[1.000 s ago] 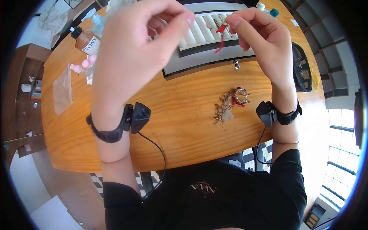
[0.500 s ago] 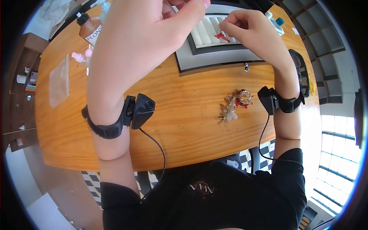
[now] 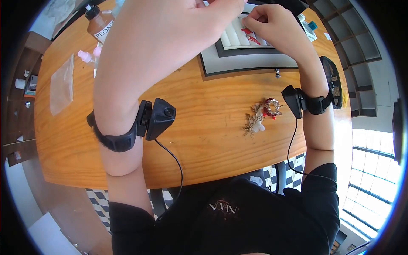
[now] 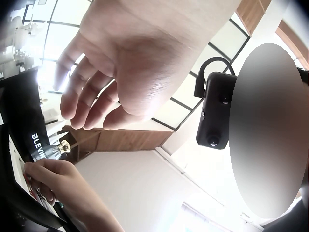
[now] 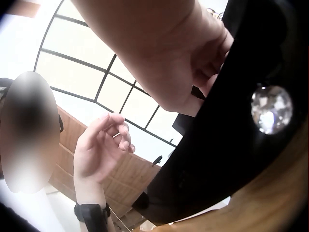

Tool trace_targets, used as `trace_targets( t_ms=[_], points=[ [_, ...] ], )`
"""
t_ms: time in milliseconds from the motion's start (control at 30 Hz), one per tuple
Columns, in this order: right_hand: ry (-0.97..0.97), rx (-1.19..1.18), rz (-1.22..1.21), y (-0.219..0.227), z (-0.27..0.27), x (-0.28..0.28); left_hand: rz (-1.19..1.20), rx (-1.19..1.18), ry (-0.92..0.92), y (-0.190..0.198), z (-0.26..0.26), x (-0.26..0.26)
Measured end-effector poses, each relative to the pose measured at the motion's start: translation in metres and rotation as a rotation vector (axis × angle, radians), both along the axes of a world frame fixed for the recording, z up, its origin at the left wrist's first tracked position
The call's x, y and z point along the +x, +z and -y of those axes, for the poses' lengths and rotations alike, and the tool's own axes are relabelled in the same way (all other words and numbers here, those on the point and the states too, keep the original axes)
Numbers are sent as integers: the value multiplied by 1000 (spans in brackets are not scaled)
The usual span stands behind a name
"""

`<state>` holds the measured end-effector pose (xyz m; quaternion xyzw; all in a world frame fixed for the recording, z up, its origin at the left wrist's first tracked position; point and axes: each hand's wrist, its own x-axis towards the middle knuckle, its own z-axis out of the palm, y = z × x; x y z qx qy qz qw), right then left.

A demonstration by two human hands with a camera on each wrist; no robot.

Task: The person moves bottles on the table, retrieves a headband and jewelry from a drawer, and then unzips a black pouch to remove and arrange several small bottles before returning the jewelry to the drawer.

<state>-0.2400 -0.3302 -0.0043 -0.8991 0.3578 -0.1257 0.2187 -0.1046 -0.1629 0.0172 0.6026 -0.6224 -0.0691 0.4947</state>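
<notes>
My right hand (image 3: 278, 32) is over the white padded rolls of a jewellery tray (image 3: 250, 52), thumb and forefinger pinched together. A red corded piece (image 3: 253, 40) lies against the rolls just below those fingertips, its upper end at the pinch. In the left wrist view the same hand (image 4: 65, 186) reaches into the tray, a bit of red beside its fingers. My left hand (image 3: 174, 38) is raised left of the tray, its fingertips cut off by the top edge. The right wrist view shows this left hand (image 5: 101, 152) loosely curled and holding nothing.
A beaded bracelet (image 3: 271, 108) and a leafy ornament (image 3: 255, 121) lie mid-table. A small shiny piece (image 3: 278, 73) is by the tray's front edge. Bottles (image 3: 100, 25) and a clear bag (image 3: 62, 87) stand or lie left; a black case (image 3: 333, 80) is right.
The red piece, hanging from my right fingers earlier, has come down against the tray's rolls. My left hand has shifted up and right in the head view, which has itself moved slightly.
</notes>
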Motion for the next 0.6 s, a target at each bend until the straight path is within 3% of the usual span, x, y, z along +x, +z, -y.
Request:
trace_targets(
  t_ms=[100,233,333,467,600],
  points=[
    [91,-66,43,3,-4,-3,64,5,54,-2,1,-6],
    [31,59,-23,11,-8,1,-20,91,43,5,2,-4],
    [84,63,-6,3,7,1,174,-13,106,-2,0,-11],
    [148,88,9,6,11,-3,178,-10,111,-4,1,-12],
    [134,135,-26,6,23,-4,-20,96,64,4,3,-5]
  ],
)
